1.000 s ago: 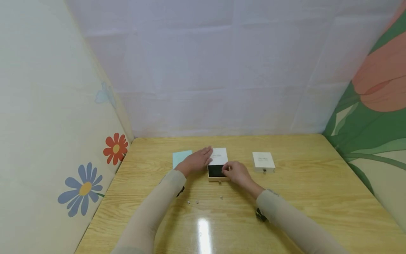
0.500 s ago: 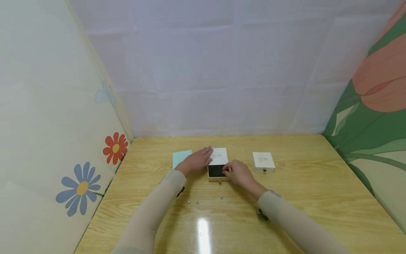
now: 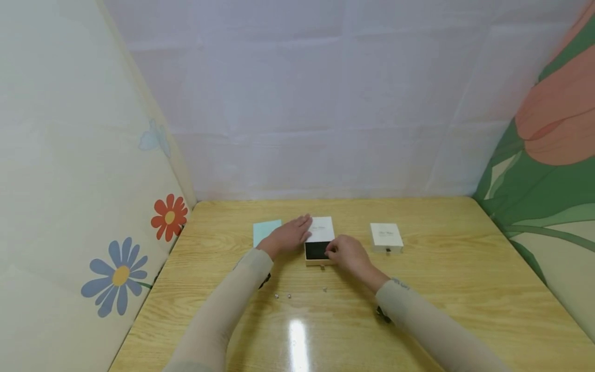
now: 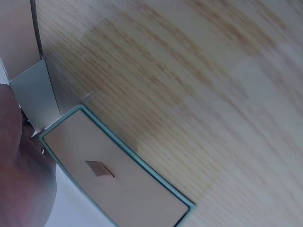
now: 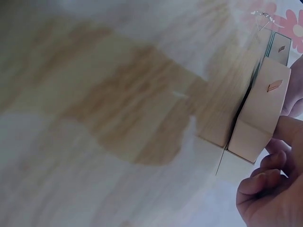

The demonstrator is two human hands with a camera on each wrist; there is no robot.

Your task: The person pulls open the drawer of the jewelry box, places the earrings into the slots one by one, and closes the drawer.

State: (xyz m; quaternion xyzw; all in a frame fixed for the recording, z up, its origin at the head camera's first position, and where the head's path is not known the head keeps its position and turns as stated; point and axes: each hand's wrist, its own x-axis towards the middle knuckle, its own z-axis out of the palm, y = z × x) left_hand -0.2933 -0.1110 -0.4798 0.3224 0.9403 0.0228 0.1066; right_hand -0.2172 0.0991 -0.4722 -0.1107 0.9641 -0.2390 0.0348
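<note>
Drawer box (image 3: 319, 242) between left grip (image 3: 289, 235) and right grip (image 3: 346, 253)

Middle of the desk (image 3: 465, 289) is crowded: the open drawer box (image 3: 319, 242) sits boxed in, left hand (image 3: 288, 235) lying flat across its left side, right hand (image 3: 347, 254) pressed up against its right front corner. The teal card (image 3: 266, 231) lies just left of the left hand. The second white box (image 3: 386, 236) stands apart on the right, with a bare lane of wood between it and the right hand. Nearer the person, three tiny beads (image 3: 288, 296) dot the wood between the forearms. Walls close in on three sides.
</note>
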